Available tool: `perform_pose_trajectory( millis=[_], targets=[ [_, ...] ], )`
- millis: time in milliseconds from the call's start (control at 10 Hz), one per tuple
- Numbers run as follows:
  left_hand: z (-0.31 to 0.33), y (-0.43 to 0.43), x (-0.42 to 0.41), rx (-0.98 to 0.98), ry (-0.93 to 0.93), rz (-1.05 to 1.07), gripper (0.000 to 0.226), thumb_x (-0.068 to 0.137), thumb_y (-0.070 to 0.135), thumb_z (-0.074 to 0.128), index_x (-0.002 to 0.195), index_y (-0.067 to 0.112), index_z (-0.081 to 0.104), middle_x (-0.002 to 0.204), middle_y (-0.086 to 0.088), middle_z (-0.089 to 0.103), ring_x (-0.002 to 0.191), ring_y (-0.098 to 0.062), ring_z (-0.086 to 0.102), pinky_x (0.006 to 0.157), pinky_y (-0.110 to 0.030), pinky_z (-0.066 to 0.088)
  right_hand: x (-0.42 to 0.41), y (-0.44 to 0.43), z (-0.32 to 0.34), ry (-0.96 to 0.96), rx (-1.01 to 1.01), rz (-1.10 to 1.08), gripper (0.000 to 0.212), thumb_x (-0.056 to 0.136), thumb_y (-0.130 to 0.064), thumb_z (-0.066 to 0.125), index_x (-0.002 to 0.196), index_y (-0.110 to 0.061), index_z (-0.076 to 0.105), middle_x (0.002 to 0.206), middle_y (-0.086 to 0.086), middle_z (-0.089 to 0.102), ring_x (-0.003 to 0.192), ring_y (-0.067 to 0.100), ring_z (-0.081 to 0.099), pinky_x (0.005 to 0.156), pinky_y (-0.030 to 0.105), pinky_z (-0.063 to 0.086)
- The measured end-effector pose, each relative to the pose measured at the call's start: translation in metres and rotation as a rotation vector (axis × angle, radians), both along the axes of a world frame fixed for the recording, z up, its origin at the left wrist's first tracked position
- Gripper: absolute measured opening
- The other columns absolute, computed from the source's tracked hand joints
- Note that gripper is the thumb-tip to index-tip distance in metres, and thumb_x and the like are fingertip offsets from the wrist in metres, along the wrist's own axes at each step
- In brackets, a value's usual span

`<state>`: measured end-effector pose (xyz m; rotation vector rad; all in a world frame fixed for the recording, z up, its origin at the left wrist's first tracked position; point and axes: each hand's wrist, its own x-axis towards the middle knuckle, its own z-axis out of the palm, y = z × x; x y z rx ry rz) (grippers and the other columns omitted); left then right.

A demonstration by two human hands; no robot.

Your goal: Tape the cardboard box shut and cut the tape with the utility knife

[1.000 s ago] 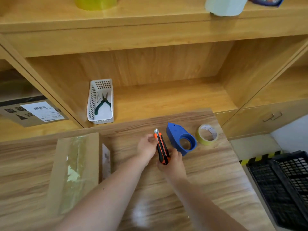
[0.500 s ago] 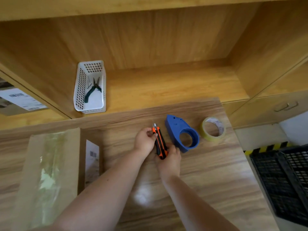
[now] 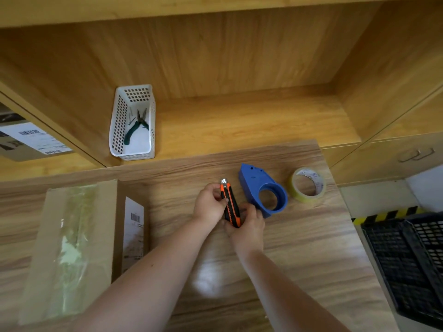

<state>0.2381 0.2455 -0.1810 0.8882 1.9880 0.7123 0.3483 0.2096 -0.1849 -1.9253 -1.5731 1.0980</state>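
An orange and black utility knife is held between both hands above the wooden table. My left hand pinches its upper part, with the thumb on the slider. My right hand grips its lower end. Only a short metal tip shows at the top of the knife. The cardboard box lies at the left, with clear tape along its top and a barcode label on its side. A blue tape dispenser and a yellowish tape roll lie just right of the knife.
A white perforated basket holding green-handled pliers stands on the shelf behind the table. A labelled box sits in the left cubby. A black plastic crate is on the floor at the right, past the table's edge.
The view has tilted down and the upper shelf has left the frame. Both hands keep the knife in about the same place beside the dispenser; my left thumb now rests on its slider.
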Motion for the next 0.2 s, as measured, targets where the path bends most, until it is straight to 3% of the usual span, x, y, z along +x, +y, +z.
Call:
perform_pose_trajectory(
  millis=[100, 200],
  targets=[
    [0.006, -0.01, -0.005, 0.029, 0.001, -0.031, 0.041, 0.08, 0.009, 0.07, 0.118, 0.021, 0.06, 0.102, -0.001, 0.063, 0.093, -0.013, 0.059, 0.074, -0.018, 0.041, 0.008, 0.004, 0.008, 0.134, 0.056, 0.044, 0.044, 0.066, -0.02, 0.079, 0.104, -0.024, 0.056, 0.106, -0.004, 0.052, 0.102, 0.017, 0.05, 0.09, 0.037, 0.047],
    [0.012, -0.021, -0.01, 0.082, 0.019, -0.08, 0.038, 0.076, 0.007, 0.068, 0.111, 0.022, 0.063, 0.105, -0.002, 0.064, 0.1, -0.019, 0.062, 0.089, -0.033, 0.049, 0.015, 0.009, 0.023, 0.247, 0.058, 0.099, 0.038, 0.071, -0.014, 0.075, 0.101, -0.03, 0.059, 0.103, -0.007, 0.06, 0.097, 0.009, 0.058, 0.085, 0.029, 0.049]
  ],
)
